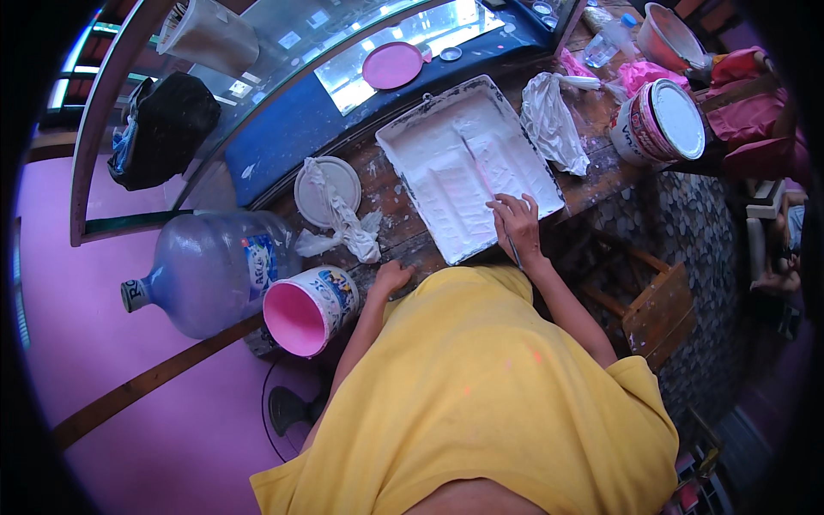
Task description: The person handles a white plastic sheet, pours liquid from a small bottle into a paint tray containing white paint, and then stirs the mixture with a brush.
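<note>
My right hand (518, 225) is closed around a thin, slender-handled paintbrush (481, 171). The brush reaches over the paint tray (515, 129), and its far end lies against the white paint inside. That tray is wide and shallow, with paint smeared over its floor and rim. At the near edge of the table rests my left hand (394, 275), its fingers curled and no tool visible in it. Just left of that hand, a white bucket (333, 296) with a pink inside lies tilted toward me.
Beside the bucket lies a large clear water jug (202, 273). A crumpled plastic bag (350, 230) partly covers a round lid (315, 196). Right of the tray are another white bag (549, 124) and a lidded paint bucket (657, 124). A wooden stool (657, 313) stands below; a glass case rises behind.
</note>
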`<action>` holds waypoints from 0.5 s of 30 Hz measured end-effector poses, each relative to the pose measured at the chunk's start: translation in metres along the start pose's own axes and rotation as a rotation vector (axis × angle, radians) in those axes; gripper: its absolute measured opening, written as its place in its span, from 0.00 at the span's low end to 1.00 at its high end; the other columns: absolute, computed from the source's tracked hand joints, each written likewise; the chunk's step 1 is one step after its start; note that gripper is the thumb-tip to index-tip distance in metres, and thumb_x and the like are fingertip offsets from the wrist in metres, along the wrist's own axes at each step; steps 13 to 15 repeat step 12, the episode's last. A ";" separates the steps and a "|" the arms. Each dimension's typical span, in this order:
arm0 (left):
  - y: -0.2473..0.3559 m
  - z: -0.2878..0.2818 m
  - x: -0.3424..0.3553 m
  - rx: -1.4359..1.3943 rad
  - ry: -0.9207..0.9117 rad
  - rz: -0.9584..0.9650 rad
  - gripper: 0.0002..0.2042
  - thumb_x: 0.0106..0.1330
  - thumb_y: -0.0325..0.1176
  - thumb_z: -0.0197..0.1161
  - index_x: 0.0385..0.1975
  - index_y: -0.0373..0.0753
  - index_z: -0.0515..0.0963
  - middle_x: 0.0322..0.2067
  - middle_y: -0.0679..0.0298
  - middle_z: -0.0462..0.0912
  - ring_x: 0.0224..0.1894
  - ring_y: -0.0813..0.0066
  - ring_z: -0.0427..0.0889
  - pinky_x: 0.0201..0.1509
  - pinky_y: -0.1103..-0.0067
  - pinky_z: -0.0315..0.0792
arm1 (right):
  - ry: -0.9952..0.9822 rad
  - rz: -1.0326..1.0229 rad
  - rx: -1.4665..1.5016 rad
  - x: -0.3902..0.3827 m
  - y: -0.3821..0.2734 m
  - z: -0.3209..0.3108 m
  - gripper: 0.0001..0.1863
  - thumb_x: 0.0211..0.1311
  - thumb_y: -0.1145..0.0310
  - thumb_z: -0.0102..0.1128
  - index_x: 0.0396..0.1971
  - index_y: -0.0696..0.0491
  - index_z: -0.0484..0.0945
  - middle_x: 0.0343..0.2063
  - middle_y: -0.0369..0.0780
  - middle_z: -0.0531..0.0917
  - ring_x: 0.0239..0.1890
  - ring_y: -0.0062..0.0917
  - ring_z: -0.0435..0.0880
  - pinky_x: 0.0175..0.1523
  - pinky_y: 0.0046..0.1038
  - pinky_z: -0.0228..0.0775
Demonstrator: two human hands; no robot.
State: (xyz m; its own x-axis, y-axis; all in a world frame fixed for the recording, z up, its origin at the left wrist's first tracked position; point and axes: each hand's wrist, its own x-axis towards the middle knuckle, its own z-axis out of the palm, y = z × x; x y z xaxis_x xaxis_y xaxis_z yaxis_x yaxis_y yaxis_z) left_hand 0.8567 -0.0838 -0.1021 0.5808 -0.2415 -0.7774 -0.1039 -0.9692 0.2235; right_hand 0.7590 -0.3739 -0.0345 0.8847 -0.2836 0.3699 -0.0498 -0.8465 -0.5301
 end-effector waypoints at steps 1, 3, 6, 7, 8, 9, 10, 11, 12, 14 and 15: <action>0.001 0.000 0.000 -0.002 -0.003 -0.003 0.26 0.54 0.55 0.53 0.29 0.32 0.78 0.32 0.47 0.79 0.41 0.53 0.78 0.44 0.68 0.69 | -0.032 -0.041 0.010 -0.006 -0.006 0.001 0.12 0.47 0.76 0.56 0.35 0.51 0.76 0.38 0.38 0.77 0.41 0.28 0.75 0.56 0.38 0.54; 0.003 -0.002 0.002 0.018 -0.016 0.012 0.26 0.54 0.55 0.54 0.30 0.32 0.78 0.33 0.47 0.79 0.41 0.53 0.78 0.44 0.67 0.69 | -0.089 -0.113 0.089 -0.008 -0.015 0.009 0.12 0.47 0.76 0.57 0.35 0.51 0.76 0.38 0.38 0.77 0.42 0.27 0.75 0.56 0.38 0.54; 0.003 -0.002 0.000 0.012 -0.004 0.028 0.25 0.54 0.54 0.54 0.29 0.33 0.78 0.33 0.47 0.79 0.41 0.52 0.78 0.44 0.67 0.69 | -0.108 -0.161 0.139 0.002 -0.018 0.021 0.12 0.47 0.76 0.57 0.35 0.51 0.76 0.38 0.38 0.77 0.43 0.27 0.75 0.56 0.38 0.54; 0.003 -0.002 0.000 0.013 -0.004 0.026 0.25 0.54 0.54 0.54 0.29 0.33 0.78 0.33 0.47 0.79 0.41 0.52 0.78 0.44 0.67 0.69 | -0.087 -0.144 0.120 0.009 -0.015 0.023 0.12 0.48 0.76 0.57 0.35 0.51 0.76 0.38 0.38 0.77 0.43 0.27 0.75 0.56 0.38 0.54; 0.002 -0.003 0.000 -0.005 -0.035 0.013 0.25 0.54 0.54 0.54 0.30 0.33 0.78 0.34 0.46 0.79 0.41 0.52 0.78 0.44 0.67 0.69 | -0.067 -0.127 0.101 0.013 -0.013 0.025 0.12 0.48 0.76 0.56 0.35 0.51 0.76 0.38 0.38 0.77 0.43 0.27 0.75 0.56 0.38 0.54; 0.003 -0.005 0.000 -0.023 -0.063 0.001 0.25 0.54 0.54 0.54 0.31 0.33 0.78 0.35 0.46 0.79 0.42 0.52 0.78 0.45 0.67 0.69 | -0.061 -0.085 0.061 0.015 -0.008 0.022 0.12 0.48 0.77 0.56 0.35 0.52 0.76 0.38 0.38 0.77 0.43 0.27 0.75 0.56 0.38 0.54; 0.003 -0.007 -0.001 -0.024 -0.060 -0.001 0.25 0.54 0.54 0.54 0.31 0.33 0.78 0.35 0.46 0.79 0.42 0.52 0.78 0.45 0.67 0.69 | -0.030 -0.052 0.042 0.014 -0.004 0.018 0.12 0.48 0.76 0.57 0.36 0.51 0.76 0.38 0.38 0.77 0.42 0.27 0.75 0.56 0.38 0.53; 0.003 -0.007 -0.003 -0.011 -0.046 -0.016 0.25 0.54 0.54 0.54 0.34 0.33 0.77 0.37 0.46 0.78 0.43 0.53 0.77 0.47 0.68 0.69 | -0.032 -0.018 0.033 0.010 -0.002 0.016 0.12 0.49 0.76 0.57 0.36 0.50 0.76 0.38 0.38 0.77 0.43 0.27 0.75 0.56 0.39 0.53; 0.006 -0.006 -0.007 0.002 -0.037 -0.031 0.26 0.55 0.54 0.53 0.37 0.33 0.77 0.38 0.46 0.78 0.45 0.54 0.76 0.49 0.69 0.68 | -0.038 0.019 0.022 0.002 -0.001 0.012 0.12 0.49 0.75 0.57 0.36 0.49 0.77 0.39 0.39 0.77 0.43 0.28 0.75 0.57 0.39 0.53; 0.006 -0.006 -0.007 0.002 -0.037 -0.031 0.26 0.55 0.54 0.53 0.37 0.33 0.77 0.38 0.46 0.78 0.45 0.54 0.76 0.49 0.69 0.68 | -0.038 0.019 0.022 0.002 -0.001 0.012 0.12 0.49 0.75 0.57 0.36 0.49 0.77 0.39 0.39 0.77 0.43 0.28 0.75 0.57 0.39 0.53; 0.006 -0.006 -0.007 0.002 -0.037 -0.031 0.26 0.55 0.54 0.53 0.37 0.33 0.77 0.38 0.46 0.78 0.45 0.54 0.76 0.49 0.69 0.68 | -0.038 0.019 0.022 0.002 -0.001 0.012 0.12 0.49 0.75 0.57 0.36 0.49 0.77 0.39 0.39 0.77 0.43 0.28 0.75 0.57 0.39 0.53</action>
